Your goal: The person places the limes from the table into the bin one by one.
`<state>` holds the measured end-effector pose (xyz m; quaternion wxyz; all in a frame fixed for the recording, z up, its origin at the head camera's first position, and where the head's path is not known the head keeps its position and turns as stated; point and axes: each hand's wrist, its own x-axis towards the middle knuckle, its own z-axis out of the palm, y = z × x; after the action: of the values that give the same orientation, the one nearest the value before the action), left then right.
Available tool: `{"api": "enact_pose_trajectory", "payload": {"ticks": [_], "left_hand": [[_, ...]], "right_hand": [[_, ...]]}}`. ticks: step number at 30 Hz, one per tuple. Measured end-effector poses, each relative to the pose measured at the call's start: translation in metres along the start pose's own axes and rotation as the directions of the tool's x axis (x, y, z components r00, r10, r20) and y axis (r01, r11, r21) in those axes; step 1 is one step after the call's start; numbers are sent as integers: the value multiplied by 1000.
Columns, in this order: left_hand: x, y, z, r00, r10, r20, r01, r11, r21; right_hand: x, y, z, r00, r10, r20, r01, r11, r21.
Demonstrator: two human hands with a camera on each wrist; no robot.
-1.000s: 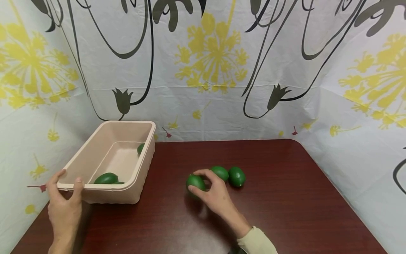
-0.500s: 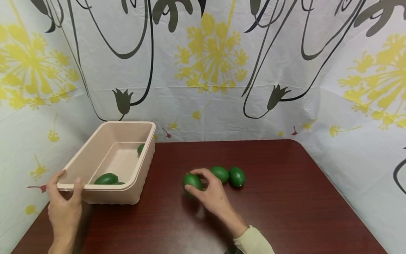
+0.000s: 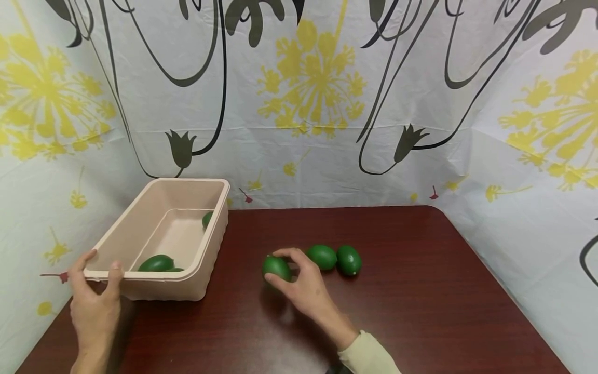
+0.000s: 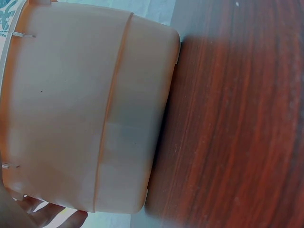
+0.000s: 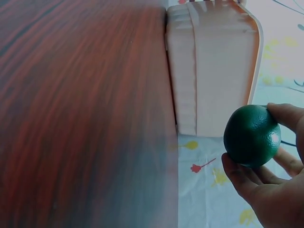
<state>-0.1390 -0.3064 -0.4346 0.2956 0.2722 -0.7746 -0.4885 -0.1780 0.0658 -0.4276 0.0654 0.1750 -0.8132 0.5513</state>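
Note:
My right hand (image 3: 303,283) pinches a green lime (image 3: 276,267) between thumb and fingers, above the table to the right of the bin. In the right wrist view the same lime (image 5: 251,136) shows clear of the tabletop. My left hand (image 3: 95,304) grips the near left corner of a beige plastic bin (image 3: 217,244), thumb over the rim. Inside the bin, a lime (image 3: 156,263) lies near the front wall with part of another beside it; one more lime (image 3: 207,219) is partly hidden by the right wall. In the left wrist view, fingers (image 4: 47,213) curl around the bin's side (image 4: 61,109).
Two more limes, one (image 3: 322,257) and another (image 3: 349,261), sit side by side on the dark red-brown table (image 3: 402,311), just behind and right of my right hand. A patterned white cloth (image 3: 299,156) hangs behind the table and along both sides.
My right hand has moved slightly left with the lime in its grip, away from the two limes on the table. The left hand and the bin stay put.

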Motion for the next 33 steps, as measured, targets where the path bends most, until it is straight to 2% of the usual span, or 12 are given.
{"api": "enact_pose_trajectory", "payload": {"ticks": [5, 33], "left_hand": [[0, -1, 1, 1000, 17, -4, -17, 1000, 0], [-1, -1, 1, 1000, 22, -7, -21, 1000, 12]], "right_hand": [[1, -1, 3, 1000, -3, 0, 3, 1000, 2], [5, -14, 23, 999, -42, 22, 39, 995, 95]]}}
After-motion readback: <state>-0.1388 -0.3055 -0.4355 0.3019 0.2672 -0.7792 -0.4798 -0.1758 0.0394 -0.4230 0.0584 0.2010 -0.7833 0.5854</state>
